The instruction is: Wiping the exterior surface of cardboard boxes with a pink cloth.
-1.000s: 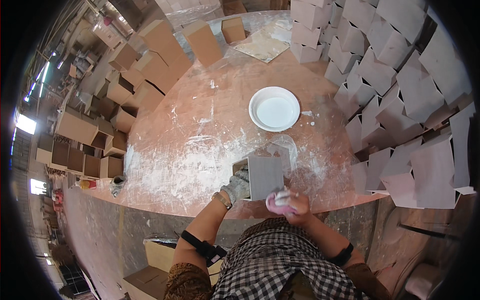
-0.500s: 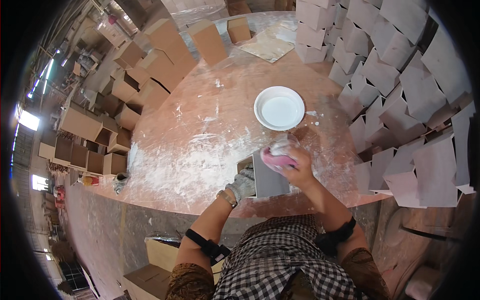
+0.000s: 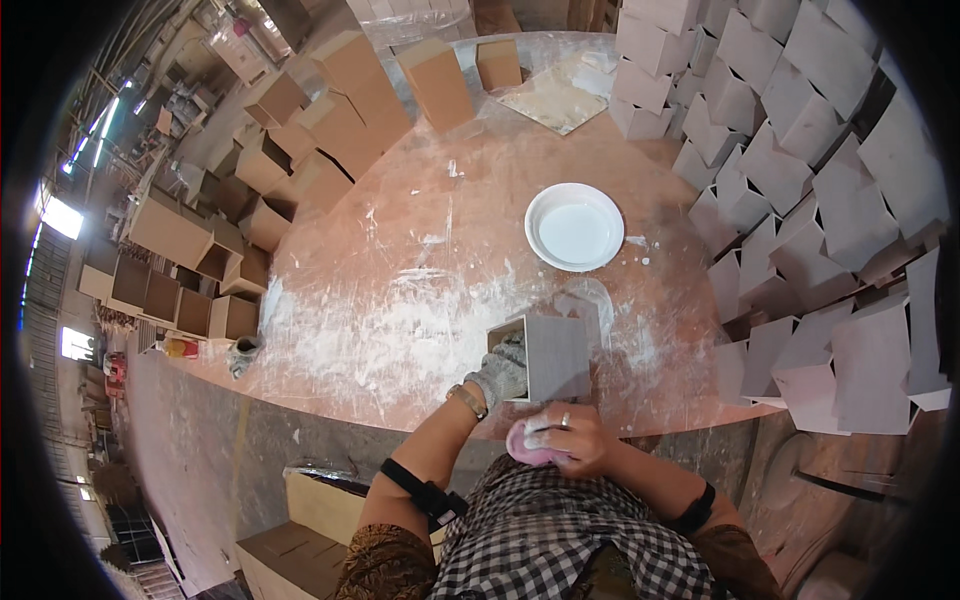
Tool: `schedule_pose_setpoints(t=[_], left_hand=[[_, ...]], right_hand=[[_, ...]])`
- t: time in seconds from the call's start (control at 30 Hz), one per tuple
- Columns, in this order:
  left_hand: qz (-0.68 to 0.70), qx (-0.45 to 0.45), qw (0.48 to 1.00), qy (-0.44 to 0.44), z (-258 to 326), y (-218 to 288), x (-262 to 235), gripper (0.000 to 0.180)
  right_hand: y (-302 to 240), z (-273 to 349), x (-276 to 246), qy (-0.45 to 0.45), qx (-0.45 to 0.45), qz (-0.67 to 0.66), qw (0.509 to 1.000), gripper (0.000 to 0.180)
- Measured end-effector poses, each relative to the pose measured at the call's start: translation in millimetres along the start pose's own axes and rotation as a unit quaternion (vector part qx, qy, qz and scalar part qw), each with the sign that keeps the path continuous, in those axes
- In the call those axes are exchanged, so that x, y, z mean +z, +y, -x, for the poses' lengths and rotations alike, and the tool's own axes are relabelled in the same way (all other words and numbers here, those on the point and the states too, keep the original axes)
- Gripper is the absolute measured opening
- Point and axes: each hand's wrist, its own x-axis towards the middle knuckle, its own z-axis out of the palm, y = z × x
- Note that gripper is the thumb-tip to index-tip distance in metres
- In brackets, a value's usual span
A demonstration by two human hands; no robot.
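My left hand, in a grey knit glove, reaches into the open end of a small box and holds it from inside; the fingertips are hidden by the box. Its upper face is coated whitish grey. My right hand, bare and with a ring, is closed around a pink sponge smeared with white, just below the box and in front of the apron. A round white bowl with white liquid stands on the table beyond the box.
White smears cover much of the round reddish table. Stacked grey-white coated boxes rise along the right. Bare brown boxes stand at the far left. A stained board lies at the back. An open carton sits below the table edge.
My right hand has come down toward me with the sponge, off the box. The box's upper face now looks paler. My left hand stays in the box.
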Motion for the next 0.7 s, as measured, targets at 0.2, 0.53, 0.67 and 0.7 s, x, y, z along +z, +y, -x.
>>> schedule_pose_setpoints(t=[0.2, 0.53, 0.67, 0.7], left_hand=[[0.012, 0.006, 1.0, 0.026, -3, 11, -26, 0.04], [0.412, -0.077, 0.904, -0.08, -4, 2, -40, 0.036], [0.758, -0.116, 0.638, -0.075, -5, 26, -59, 0.035], [0.757, -0.117, 0.638, -0.071, -7, 27, -60, 0.035]], right_hand=[[-1, 54, -37, 0.06, 0.2, -0.023, 0.978, 0.024], [-14, 55, -59, 0.443, 0.415, -0.27, 0.748, 0.025], [3, 72, -50, 0.425, 0.423, -0.284, 0.748, 0.024], [3, 69, -49, 0.418, 0.426, -0.289, 0.749, 0.024]])
